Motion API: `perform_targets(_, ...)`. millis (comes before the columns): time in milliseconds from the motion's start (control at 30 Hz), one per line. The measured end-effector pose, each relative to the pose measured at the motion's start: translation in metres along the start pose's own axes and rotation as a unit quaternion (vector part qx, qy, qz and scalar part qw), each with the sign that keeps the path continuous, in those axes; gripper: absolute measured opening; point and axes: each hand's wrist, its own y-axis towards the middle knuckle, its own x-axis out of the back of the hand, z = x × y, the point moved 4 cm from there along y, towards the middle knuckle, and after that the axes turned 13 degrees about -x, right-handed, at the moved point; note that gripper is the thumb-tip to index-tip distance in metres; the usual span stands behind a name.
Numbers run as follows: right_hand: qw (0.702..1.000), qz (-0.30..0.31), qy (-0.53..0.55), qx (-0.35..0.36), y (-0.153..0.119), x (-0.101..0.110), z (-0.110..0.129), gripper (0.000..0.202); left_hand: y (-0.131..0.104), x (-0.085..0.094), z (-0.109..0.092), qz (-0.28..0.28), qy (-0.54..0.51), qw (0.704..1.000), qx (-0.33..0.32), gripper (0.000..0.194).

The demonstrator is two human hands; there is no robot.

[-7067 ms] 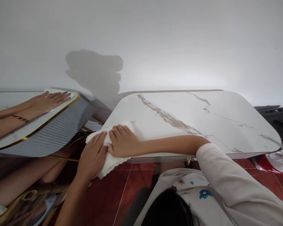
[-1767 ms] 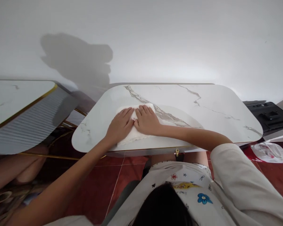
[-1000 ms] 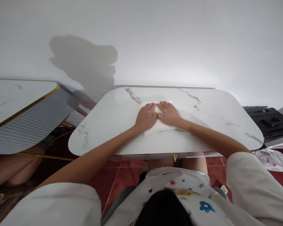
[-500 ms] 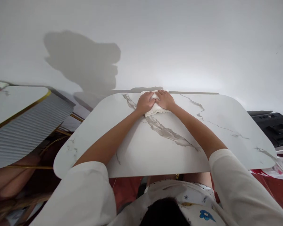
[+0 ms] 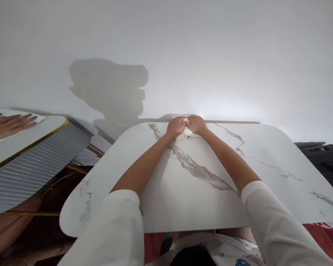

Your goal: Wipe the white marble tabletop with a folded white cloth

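Observation:
A bunched white cloth [image 5: 186, 133] lies at the far edge of the white marbled table [image 5: 188, 207], close to the wall. Both arms reach straight out over the tabletop. My left hand [image 5: 176, 126] rests on the cloth's left part with its fingers curled round it. On the right part, my right hand [image 5: 197, 124] grips the same cloth, its thumb close to the left one. The two hands partly cover the cloth.
At the left, another person's hand [image 5: 13, 123] lies on a white cloth on a second table [image 5: 5, 147] with a gold edge and ribbed side. A black appliance [image 5: 326, 162] stands beyond the right edge. A pale wall [image 5: 211, 55] rises behind.
The view has tilted up a little, so the table sits lower in it. Both my hands remain on the cloth at the far edge. More of the other person's hand shows at the left.

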Motion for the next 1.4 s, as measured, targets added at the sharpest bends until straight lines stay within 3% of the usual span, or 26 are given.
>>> perform_targets(167,1.0,0.001,-0.003,-0.028,-0.015,0.006,0.003,0.038,-0.007,0.005,-0.014,0.016,0.016,0.999,-0.03,0.043)
perform_targets(300,0.999,-0.002,0.0,-0.039,-0.04,0.011,0.011,0.048,-0.028,0.012,-0.027,0.005,0.013,0.998,-0.06,0.043)
perform_targets(467,0.999,0.009,0.001,-0.04,-0.081,0.019,0.029,0.051,-0.07,0.027,-0.048,0.004,-0.005,0.996,-0.084,0.046)
perform_targets(700,1.0,0.021,0.013,0.014,-0.145,0.039,0.06,0.051,-0.137,0.053,-0.088,0.003,0.023,0.999,-0.024,0.047)
perform_targets(867,0.999,-0.007,0.03,0.035,-0.193,0.057,0.076,0.05,-0.179,0.066,-0.115,0.036,0.049,0.998,0.025,0.049)
perform_targets(1100,0.997,-0.018,0.058,0.036,-0.262,0.076,0.073,0.053,-0.228,0.069,-0.164,0.046,0.055,0.997,0.008,0.051)
perform_targets(1233,0.998,-0.014,0.064,0.022,-0.282,0.084,0.05,0.052,-0.23,0.056,-0.19,0.056,0.042,0.998,-0.006,0.05)
perform_targets(1400,0.998,0.015,0.054,-0.004,-0.268,0.09,0.019,0.053,-0.196,0.038,-0.203,0.068,0.035,0.997,-0.02,0.051)
